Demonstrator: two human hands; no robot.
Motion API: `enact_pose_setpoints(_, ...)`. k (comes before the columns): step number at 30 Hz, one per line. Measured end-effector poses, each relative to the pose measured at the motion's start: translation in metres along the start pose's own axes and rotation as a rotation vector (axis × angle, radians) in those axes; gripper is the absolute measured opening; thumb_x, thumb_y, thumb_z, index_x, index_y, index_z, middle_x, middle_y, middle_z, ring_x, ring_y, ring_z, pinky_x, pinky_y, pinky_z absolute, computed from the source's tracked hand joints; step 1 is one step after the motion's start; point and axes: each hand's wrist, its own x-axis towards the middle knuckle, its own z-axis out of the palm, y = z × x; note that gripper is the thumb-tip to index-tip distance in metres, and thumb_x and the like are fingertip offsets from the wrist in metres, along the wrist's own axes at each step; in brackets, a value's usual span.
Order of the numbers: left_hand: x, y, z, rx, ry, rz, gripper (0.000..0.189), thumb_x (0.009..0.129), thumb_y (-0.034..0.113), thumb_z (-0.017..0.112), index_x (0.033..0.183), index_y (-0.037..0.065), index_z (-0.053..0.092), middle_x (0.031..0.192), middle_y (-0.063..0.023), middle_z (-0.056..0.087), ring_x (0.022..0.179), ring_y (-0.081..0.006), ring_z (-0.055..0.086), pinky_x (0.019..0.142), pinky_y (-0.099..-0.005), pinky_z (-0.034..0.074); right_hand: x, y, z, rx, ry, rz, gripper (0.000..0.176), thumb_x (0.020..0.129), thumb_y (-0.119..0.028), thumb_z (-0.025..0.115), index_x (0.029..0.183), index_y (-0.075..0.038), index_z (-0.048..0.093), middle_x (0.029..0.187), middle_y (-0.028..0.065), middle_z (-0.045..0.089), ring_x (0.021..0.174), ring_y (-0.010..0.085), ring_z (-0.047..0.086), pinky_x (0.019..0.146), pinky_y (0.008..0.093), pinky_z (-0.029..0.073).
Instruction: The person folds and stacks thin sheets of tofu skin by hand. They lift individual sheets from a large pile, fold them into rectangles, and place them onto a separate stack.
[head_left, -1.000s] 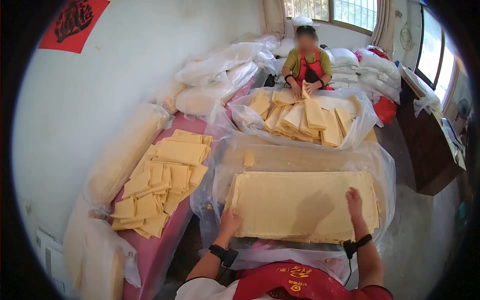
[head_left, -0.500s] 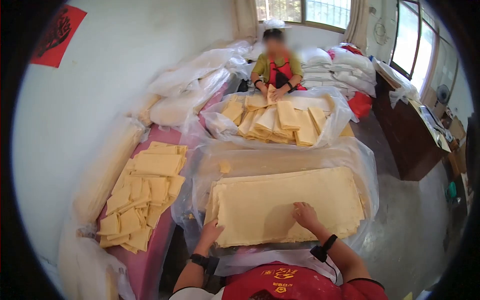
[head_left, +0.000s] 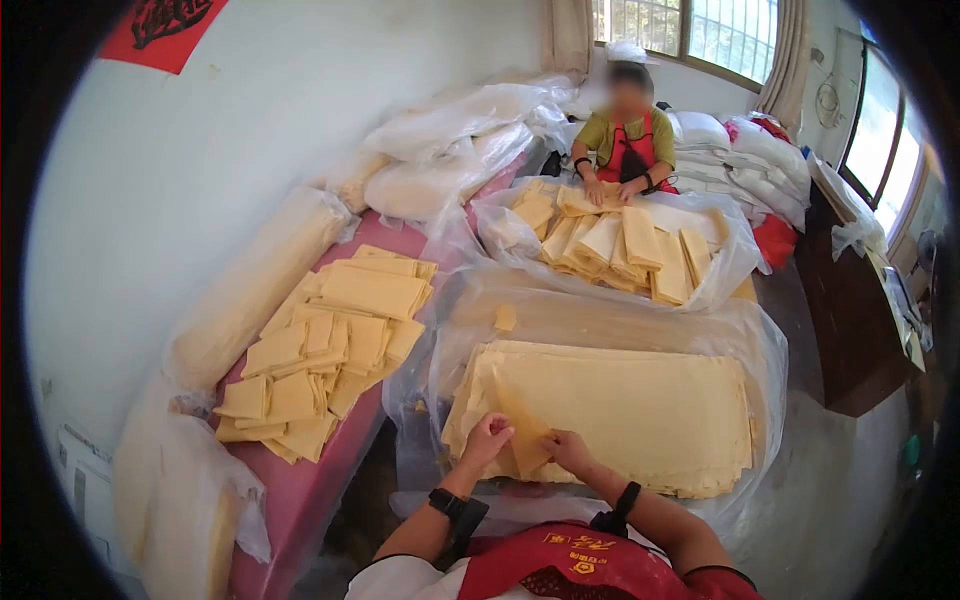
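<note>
A wide stack of thin, pale yellow sheets (head_left: 640, 410) lies flat on clear plastic in front of me. The left end of the top yellow sheet (head_left: 524, 425) is lifted and turned over, showing darker and slightly see-through. My right hand (head_left: 568, 452) is closed on the front part of this raised flap. Just to its left, my left hand (head_left: 487, 440) has its fingers pinched together at the flap's left edge. A dark band circles each of my wrists.
Folded yellow pieces (head_left: 330, 345) are heaped on a pink surface (head_left: 290, 505) at left. Across from me, a person (head_left: 625, 140) handles folded sheets (head_left: 640, 240) on plastic. A plastic-wrapped roll (head_left: 255, 285) lines the wall; a dark cabinet (head_left: 850, 310) stands right.
My right hand has moved left across the stack toward my left hand. The top sheet's left end, flat before, is now raised. The view has turned, shifting the scene right.
</note>
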Motion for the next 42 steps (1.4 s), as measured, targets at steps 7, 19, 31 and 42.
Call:
enact_pose_setpoints(7, -0.047, 0.009, 0.039, 0.107, 0.204, 0.364, 0.072, 0.078, 0.024, 0.075, 0.133, -0.002, 0.037, 0.114, -0.0121, 0.056, 0.108, -0.025, 0.057, 0.092, -0.0365, 0.047, -0.007, -0.048, -0.005, 0.857, -0.116, 0.252, 0.037, 0.098, -0.032, 0.045, 0.1, 0.0, 0.063, 0.094, 0.0079, 0.064, 0.078, 0.0163, 0.061, 0.072, 0.0312, 0.053)
enact_pose_setpoints(19, -0.014, -0.061, -0.021, 0.339, 0.477, 0.361, 0.062, 0.076, 0.009, 0.058, 0.135, 0.013, 0.039, 0.081, -0.0158, 0.064, 0.073, -0.0306, 0.063, 0.07, -0.0386, 0.05, 0.024, 0.032, -0.087, 1.001, 0.312, 0.11, 0.028, 0.096, -0.027, 0.049, 0.102, -0.005, 0.064, 0.089, 0.007, 0.067, 0.079, 0.0201, 0.064, 0.067, 0.0355, 0.054)
enact_pose_setpoints(31, 0.008, -0.001, 0.027, 1.277, 0.067, 0.613, 0.074, 0.072, 0.032, 0.072, 0.135, 0.008, 0.042, 0.138, -0.0196, 0.041, 0.132, -0.0368, 0.032, 0.105, -0.0505, 0.03, -0.039, 0.039, -0.055, 0.5, 0.336, 0.177, 0.028, 0.092, -0.024, 0.056, 0.11, -0.006, 0.064, 0.098, 0.0027, 0.067, 0.088, 0.0136, 0.06, 0.075, 0.031, 0.049)
enact_pose_setpoints(42, 0.034, -0.021, 0.068, 1.372, -0.047, 0.521, 0.08, 0.076, 0.041, 0.071, 0.141, 0.009, 0.037, 0.148, -0.0208, 0.027, 0.138, -0.038, 0.021, 0.109, -0.059, 0.015, -0.125, -0.028, -0.284, 1.393, 0.947, -0.354, 0.024, 0.094, -0.017, 0.051, 0.106, 0.002, 0.061, 0.099, 0.0069, 0.064, 0.091, 0.0172, 0.061, 0.078, 0.0317, 0.05)
